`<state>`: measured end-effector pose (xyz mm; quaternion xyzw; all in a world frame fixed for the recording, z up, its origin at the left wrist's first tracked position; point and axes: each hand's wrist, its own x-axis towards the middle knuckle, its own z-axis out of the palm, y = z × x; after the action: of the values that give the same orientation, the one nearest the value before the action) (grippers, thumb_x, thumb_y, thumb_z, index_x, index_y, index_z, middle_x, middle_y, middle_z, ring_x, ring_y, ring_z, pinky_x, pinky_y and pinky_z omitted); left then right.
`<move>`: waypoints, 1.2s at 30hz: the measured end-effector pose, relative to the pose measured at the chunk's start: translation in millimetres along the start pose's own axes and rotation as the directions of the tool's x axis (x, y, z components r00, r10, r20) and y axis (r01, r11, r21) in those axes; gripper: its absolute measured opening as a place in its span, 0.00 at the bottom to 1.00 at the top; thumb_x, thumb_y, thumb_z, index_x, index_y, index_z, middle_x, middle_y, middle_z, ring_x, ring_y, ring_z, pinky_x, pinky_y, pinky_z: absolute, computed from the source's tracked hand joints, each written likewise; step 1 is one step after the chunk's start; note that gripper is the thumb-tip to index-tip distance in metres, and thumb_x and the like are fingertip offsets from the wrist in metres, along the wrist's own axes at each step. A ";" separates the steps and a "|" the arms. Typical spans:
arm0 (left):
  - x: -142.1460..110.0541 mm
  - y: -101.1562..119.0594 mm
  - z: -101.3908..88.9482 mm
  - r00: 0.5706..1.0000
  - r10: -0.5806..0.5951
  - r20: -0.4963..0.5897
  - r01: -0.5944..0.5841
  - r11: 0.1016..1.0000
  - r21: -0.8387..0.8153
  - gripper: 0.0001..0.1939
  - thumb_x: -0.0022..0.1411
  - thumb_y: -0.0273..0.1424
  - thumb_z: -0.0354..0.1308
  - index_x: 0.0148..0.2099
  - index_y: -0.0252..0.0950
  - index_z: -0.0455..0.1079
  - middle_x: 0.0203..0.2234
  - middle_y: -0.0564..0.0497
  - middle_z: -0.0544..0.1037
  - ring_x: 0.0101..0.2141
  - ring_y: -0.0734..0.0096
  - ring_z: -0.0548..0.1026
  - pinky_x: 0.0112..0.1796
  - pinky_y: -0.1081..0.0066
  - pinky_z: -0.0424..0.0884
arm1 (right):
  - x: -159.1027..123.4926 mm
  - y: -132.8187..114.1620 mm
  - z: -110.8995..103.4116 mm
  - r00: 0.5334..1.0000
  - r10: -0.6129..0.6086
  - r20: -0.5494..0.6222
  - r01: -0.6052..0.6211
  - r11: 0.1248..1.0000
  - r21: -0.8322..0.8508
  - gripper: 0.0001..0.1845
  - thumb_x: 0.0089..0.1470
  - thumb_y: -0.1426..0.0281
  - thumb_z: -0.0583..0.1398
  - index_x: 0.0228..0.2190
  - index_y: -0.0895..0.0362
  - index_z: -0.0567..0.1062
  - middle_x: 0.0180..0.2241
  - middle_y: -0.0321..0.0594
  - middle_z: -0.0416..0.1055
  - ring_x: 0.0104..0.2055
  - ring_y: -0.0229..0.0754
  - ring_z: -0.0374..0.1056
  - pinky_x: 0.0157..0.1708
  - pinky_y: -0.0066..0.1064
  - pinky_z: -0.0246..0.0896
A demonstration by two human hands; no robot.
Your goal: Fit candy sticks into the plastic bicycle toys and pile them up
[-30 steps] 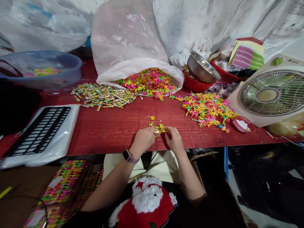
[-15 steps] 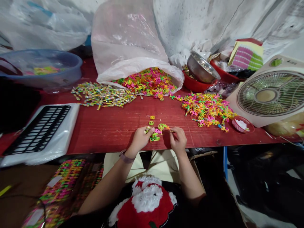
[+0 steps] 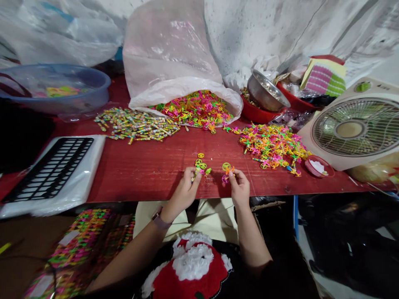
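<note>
My left hand (image 3: 184,187) is closed, thumb against fingers, around small plastic toy parts (image 3: 202,171) in green and pink. Exactly how many it holds is hidden. Just beyond its fingertips, a yellow spoked wheel (image 3: 201,155) lies on the red table. To the right, my right hand (image 3: 240,187) pinches a small plastic wheeled toy (image 3: 227,172) with a yellow-green spoked wheel, an orange part and a purple part. A gap separates the two hands, both just above the table's near edge.
Beyond the hands lie patterned tubes (image 3: 137,124), a white sack (image 3: 174,62) spilling colourful plastic parts (image 3: 199,109), and a heap of wheeled toys (image 3: 272,145). A fan (image 3: 352,128) and small red basket (image 3: 311,166) stand right. Black racks (image 3: 51,168) lie left, near a blue basin (image 3: 90,95).
My hands have moved apart. The right hand has shifted rightward with the wheeled toy turned more upright. The pink and green parts near the left hand now sit at its fingertips.
</note>
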<state>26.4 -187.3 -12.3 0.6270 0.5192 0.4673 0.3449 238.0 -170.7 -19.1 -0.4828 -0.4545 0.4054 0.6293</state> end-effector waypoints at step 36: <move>-61.7 8.0 1.6 0.989 0.021 -0.144 -0.050 0.979 -0.199 0.11 0.74 0.36 0.53 0.53 0.38 0.71 0.45 0.45 0.79 0.50 0.63 0.77 0.53 0.64 0.73 | -67.4 -35.9 73.5 0.850 0.447 0.279 -0.525 0.768 0.367 0.15 0.46 0.60 0.73 0.30 0.53 0.75 0.31 0.35 0.73 0.33 0.39 0.68 0.37 0.30 0.66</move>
<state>29.1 -249.1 -19.5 0.5634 0.4807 0.5668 0.3609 152.3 -224.4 12.7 -0.3956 -0.2662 0.6854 0.5503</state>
